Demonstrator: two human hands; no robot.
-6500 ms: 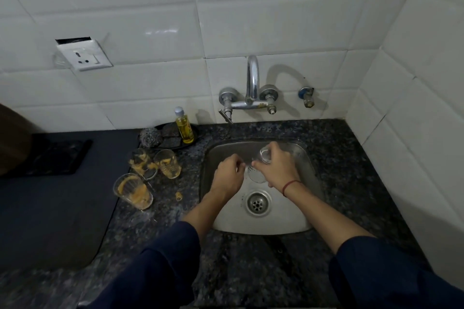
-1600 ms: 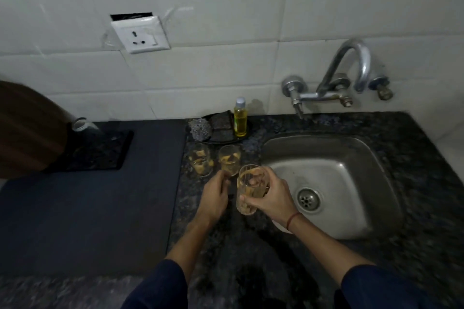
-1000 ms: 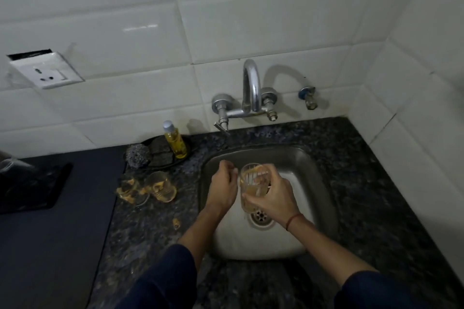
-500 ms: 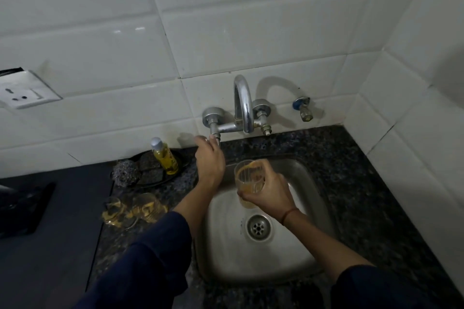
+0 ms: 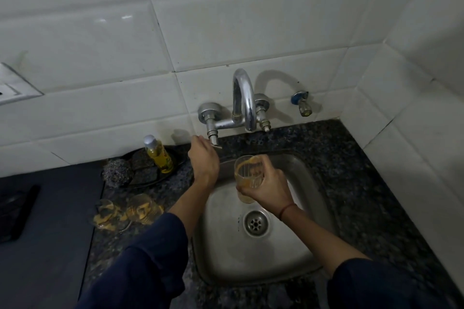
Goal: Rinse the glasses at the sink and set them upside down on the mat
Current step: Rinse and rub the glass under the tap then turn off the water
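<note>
Right hand [image 5: 267, 189] grips the dirty glass [image 5: 247, 175] round its lower wall, upright, over the sink [image 5: 251, 261], just forward of the tap spout [image 5: 242, 98]. Glass is probably light, stiff and fragile, and slick once wet. Best held round the body, not the rim. Left hand [image 5: 204, 162] is at the tap lever [image 5: 215, 142], fingers mostly hidden, so cannot tell if they pinch it. Two more dirty glasses [image 5: 125, 211] sit on the granite counter [image 5: 351, 170], left of the sink. Dark mat [image 5: 50, 246] lies beyond them. Steel basin is hard, so a drop would likely chip the glass. White tiled wall [image 5: 226, 20], dim corner.

Right hand [image 5: 268, 188] gripping smeared glass [image 5: 247, 173] over sink [image 5: 251, 258], left hand [image 5: 204, 160] at tap handle [image 5: 216, 145]
</note>
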